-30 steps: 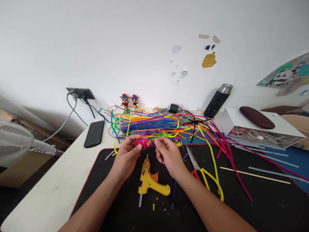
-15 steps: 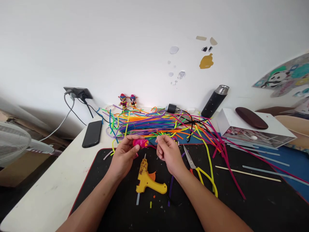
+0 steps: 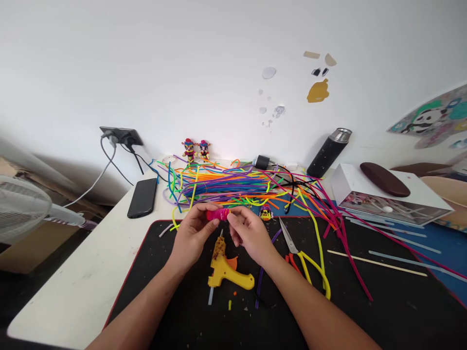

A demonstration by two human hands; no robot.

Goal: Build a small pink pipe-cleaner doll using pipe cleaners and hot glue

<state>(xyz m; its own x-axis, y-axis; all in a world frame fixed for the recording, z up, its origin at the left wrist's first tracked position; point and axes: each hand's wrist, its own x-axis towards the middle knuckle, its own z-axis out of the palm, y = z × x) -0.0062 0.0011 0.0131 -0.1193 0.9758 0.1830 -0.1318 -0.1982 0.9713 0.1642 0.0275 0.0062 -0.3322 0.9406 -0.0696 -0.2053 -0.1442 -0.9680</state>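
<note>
A small pink roll of coiled pipe cleaner [image 3: 219, 215] is held above the mat. My left hand [image 3: 195, 233] closes round its left end, thumb in front. At its right end, the thumb and forefinger of my right hand [image 3: 251, 233] are pinched against it. Just below lies a yellow glue gun [image 3: 229, 272], nozzle pointing up toward the roll, a clear stick poking from its back. Right of my right hand are open scissors [image 3: 292, 248] with yellow handles. A small yellow and pink pipe-cleaner face [image 3: 266, 212] rests behind that hand.
Many coloured pipe cleaners [image 3: 226, 187] are heaped along the back. A phone [image 3: 142, 198] lies at the left. Two small dolls [image 3: 188, 150], a black flask [image 3: 329, 152] and a white box [image 3: 346, 187] stand near the wall. Pale sticks [image 3: 375, 263] lie at right.
My right hand has moved left, from apart to touching the right end of the pink roll. The small face behind it is now more visible. The view has shifted slightly.
</note>
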